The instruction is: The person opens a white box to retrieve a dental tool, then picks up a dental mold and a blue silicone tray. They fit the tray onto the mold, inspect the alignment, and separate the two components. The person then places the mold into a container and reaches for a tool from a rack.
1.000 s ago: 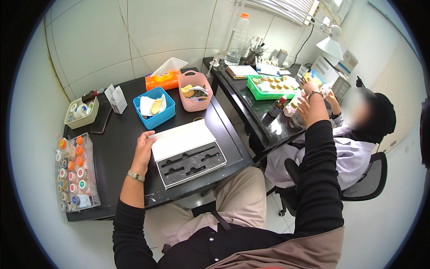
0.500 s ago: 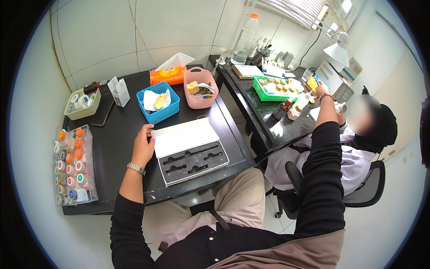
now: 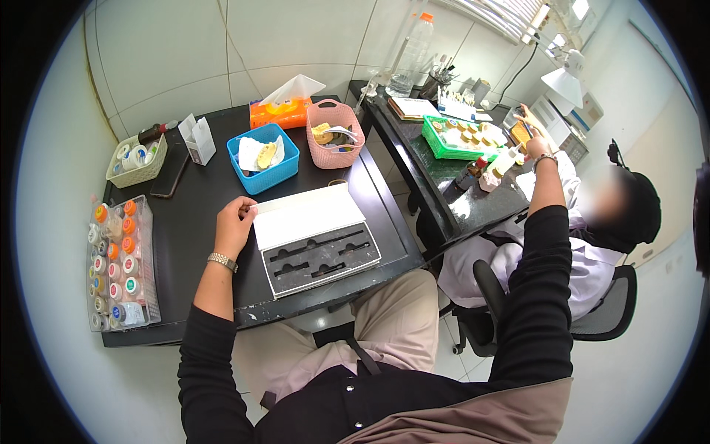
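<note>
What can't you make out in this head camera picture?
All in the head view:
Right hand: whether it grips anything; fingers too small and crowded.
Left hand: whether it pinches the white box's lid; its curled fingers hide this.
Blue basket: its bottom, under white tissue and a dental cast.
Capped jars: printed labels, too small.
Co-worker: face, blurred.

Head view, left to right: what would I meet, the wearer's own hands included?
Clear container of lidded jars → small white carton → left hand → open white case → green tray → right hand.
</note>
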Demonstrator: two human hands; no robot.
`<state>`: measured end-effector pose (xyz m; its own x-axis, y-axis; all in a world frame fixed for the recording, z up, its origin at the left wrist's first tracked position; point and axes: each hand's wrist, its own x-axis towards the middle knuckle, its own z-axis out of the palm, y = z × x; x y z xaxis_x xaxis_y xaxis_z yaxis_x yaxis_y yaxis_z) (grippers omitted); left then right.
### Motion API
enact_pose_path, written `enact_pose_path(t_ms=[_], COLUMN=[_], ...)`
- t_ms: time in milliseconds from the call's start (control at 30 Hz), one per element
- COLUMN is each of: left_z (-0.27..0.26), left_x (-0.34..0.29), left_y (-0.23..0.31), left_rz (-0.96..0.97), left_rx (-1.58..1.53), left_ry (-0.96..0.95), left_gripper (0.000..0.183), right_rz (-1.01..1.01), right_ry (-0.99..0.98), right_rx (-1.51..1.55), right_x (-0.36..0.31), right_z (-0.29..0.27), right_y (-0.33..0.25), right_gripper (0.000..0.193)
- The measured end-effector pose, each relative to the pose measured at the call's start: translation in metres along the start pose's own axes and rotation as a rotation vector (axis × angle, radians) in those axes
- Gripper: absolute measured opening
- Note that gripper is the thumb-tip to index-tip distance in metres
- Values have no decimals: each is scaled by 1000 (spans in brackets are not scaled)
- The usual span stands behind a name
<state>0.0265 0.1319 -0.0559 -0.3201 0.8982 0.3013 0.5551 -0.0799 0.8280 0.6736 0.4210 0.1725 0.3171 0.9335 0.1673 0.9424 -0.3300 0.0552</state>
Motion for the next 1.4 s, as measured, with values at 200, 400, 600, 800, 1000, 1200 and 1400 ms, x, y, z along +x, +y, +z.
enact_pose_path(t_ms=[200, 400, 600, 800, 1000, 1200, 1400], left_z=[-10, -11, -8, -17, -13, -13, -12], left_x=[-3, -2, 1, 0, 2, 3, 3], left_y=[-5, 3, -15, 0, -7, -15, -14], left_rz=[-17, -83, -79, -221, -192, -182, -174], left_rx=[-84, -168, -365, -309, -390, -394, -384], left_ry=[50, -1, -20, -83, -115, -136, -146], left_gripper=[10, 12, 14, 14, 16, 15, 16], right_rz=[-1, -96, -152, -86, -216, -86, -224], right_ry=[117, 449, 445, 414, 587, 605, 577], right_rx=[316, 402, 1213, 1605, 1770, 1721, 1593], right_x=[-39, -56, -151, -186, -185, -214, -264], right_z=[7, 15, -9, -29, -25, -20, -17], right_y=[-42, -35, -48, -37, -18, -9, -30], right_gripper=[39, 43, 67, 74, 39, 36, 42])
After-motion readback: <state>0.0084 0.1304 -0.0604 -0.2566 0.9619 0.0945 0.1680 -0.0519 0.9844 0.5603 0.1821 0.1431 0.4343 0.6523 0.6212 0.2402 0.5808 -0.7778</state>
